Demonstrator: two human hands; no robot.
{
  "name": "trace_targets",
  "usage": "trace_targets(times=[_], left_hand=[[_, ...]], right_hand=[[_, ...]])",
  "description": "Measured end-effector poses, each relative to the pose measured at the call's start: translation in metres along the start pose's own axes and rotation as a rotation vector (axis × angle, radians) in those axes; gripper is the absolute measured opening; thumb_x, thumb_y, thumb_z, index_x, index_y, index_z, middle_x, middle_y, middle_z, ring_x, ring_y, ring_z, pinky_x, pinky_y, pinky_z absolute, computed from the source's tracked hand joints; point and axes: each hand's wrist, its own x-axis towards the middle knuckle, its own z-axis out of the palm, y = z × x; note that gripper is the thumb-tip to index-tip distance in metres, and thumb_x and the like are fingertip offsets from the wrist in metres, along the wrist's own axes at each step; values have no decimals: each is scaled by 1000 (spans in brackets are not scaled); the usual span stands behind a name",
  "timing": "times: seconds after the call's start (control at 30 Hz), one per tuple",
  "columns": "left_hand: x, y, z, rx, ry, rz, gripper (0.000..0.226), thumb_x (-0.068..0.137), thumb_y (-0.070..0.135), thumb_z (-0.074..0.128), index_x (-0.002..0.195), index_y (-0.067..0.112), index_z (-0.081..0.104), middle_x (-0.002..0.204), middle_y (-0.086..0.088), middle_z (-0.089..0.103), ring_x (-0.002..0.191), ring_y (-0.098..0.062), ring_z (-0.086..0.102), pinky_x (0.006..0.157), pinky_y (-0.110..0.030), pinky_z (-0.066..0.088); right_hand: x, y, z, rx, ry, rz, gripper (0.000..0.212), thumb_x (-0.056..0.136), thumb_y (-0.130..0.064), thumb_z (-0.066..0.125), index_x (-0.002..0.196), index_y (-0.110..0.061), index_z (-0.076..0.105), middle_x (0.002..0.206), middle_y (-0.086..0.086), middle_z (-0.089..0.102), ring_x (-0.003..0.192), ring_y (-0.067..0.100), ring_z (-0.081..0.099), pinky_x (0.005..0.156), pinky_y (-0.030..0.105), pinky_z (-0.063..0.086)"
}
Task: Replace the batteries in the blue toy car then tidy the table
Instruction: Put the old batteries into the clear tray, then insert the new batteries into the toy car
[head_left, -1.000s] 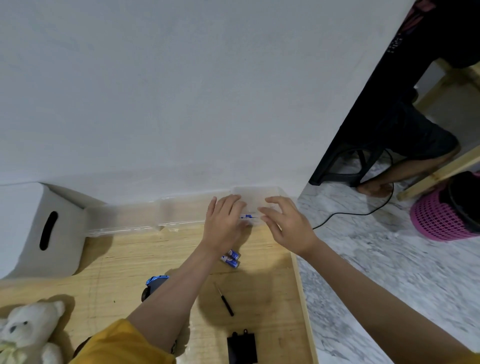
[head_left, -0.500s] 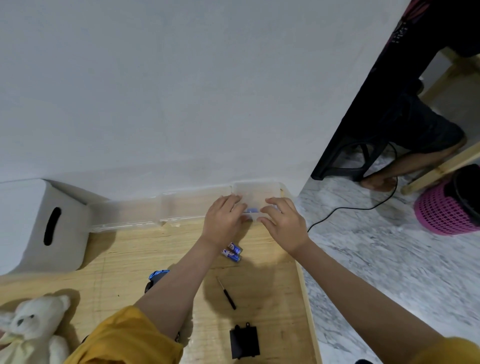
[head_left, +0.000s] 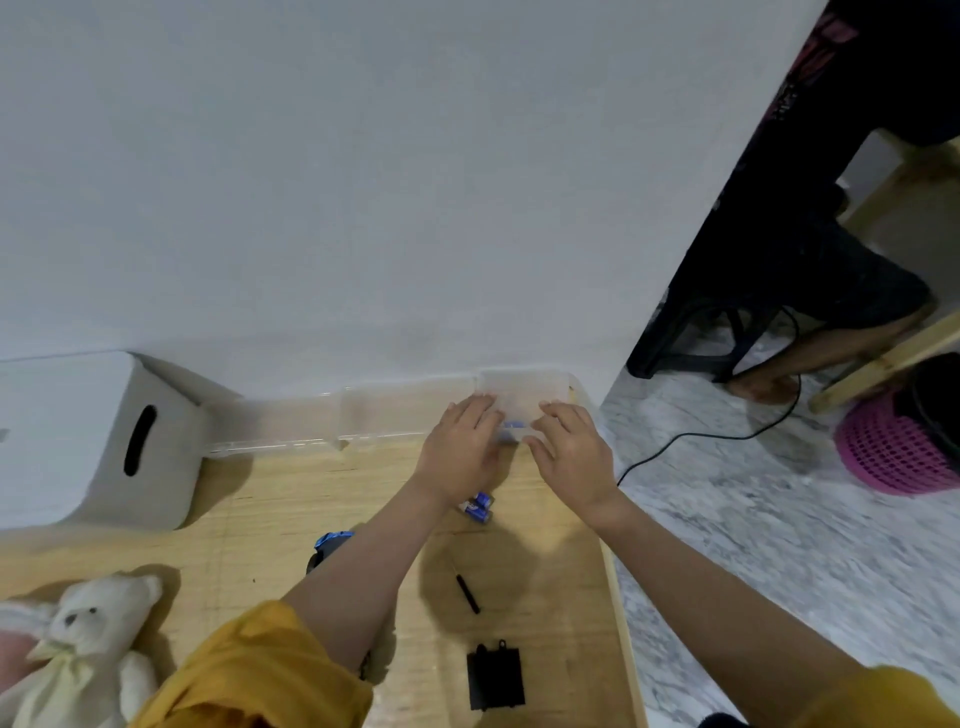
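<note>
Two hands meet at the clear plastic box (head_left: 522, 387) by the wall: the left hand (head_left: 460, 452) and right hand (head_left: 571, 457) curl over something small and blue, likely fresh batteries. Nearer the person lie the blue toy car (head_left: 330, 543), half hidden by the arm, two loose batteries (head_left: 478, 506) and a screwdriver (head_left: 467, 594).

Left hand (head_left: 460, 449), right hand (head_left: 571, 457) on clear box (head_left: 519, 387); batteries (head_left: 478, 506) below.

Near the clear plastic organiser box (head_left: 395, 415): two hands at its right end, two blue batteries (head_left: 478, 506) in front, one blue toy car (head_left: 330, 543), one small black screwdriver (head_left: 467, 593), one black battery cover (head_left: 494, 679), one white teddy bear (head_left: 85, 654), one white storage bin (head_left: 98, 441) to its left.
</note>
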Motion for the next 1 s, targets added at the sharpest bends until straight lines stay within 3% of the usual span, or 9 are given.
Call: trace_targets(times=[0.07,0.17,0.33,0.4,0.5,0.67,0.77,0.87,1.0], left_hand=[[-11,4,-10,-17,-144,-66,65,78,18,66,138,10,42,152,-10,32,140,-27,29,112,-49,25],[-37,8,-19,-141,-125,-188,75,83,20,60,148,12,24,159,-4,12,146,-20,10,117,-47,10],[-109,3,-33,-258,63,-300,64,85,40,55,142,14,40,152,-11,32,139,-29,29,111,-53,28],[-137,0,-41,-226,73,-353,68,81,50,49,141,17,42,150,-10,34,138,-28,31,109,-54,26],[-175,-6,-46,-192,55,-452,70,80,55,51,142,24,39,153,-4,28,139,-25,26,111,-57,19],[-222,-13,-44,-221,36,-491,80,73,66,57,140,26,40,154,-9,23,138,-29,25,108,-58,27],[-245,-15,-42,-327,22,-531,88,71,68,59,145,27,35,157,-12,10,140,-28,16,110,-47,26],[-259,-19,-42,-480,-45,-624,94,65,66,63,147,36,25,154,-6,5,139,-26,14,112,-43,24],[-262,-22,-42,-645,-121,-688,100,66,54,76,146,46,16,133,3,26,122,-15,41,105,-32,40]], right_hand=[[-5,-8,-3,28,-27,68,18,78,-14,74,94,-10,66,110,12,64,104,27,57,82,33,53],[-21,-24,-5,45,-37,50,17,83,-19,63,99,-15,62,108,12,60,101,28,54,84,35,48],[-44,-56,6,93,-254,13,27,85,-31,51,102,-15,65,96,4,61,88,25,57,76,36,48],[-47,-69,15,87,-321,31,31,84,-36,51,105,-17,64,99,3,61,91,26,57,78,36,48],[-46,-82,30,99,-423,74,50,80,-46,49,122,-19,56,114,4,59,105,27,53,88,42,48],[-43,-94,51,-70,-590,2,65,87,-60,31,145,-31,27,142,5,38,127,29,35,104,45,30],[-45,-99,57,-150,-567,30,53,89,-53,26,138,-34,38,137,2,42,120,27,36,98,45,32],[-50,-101,59,-95,-447,94,38,87,-47,35,111,-28,58,113,5,51,105,29,44,89,43,36],[-48,-100,59,-14,-424,113,31,85,-46,51,99,-21,63,91,4,46,85,24,49,74,38,47]])
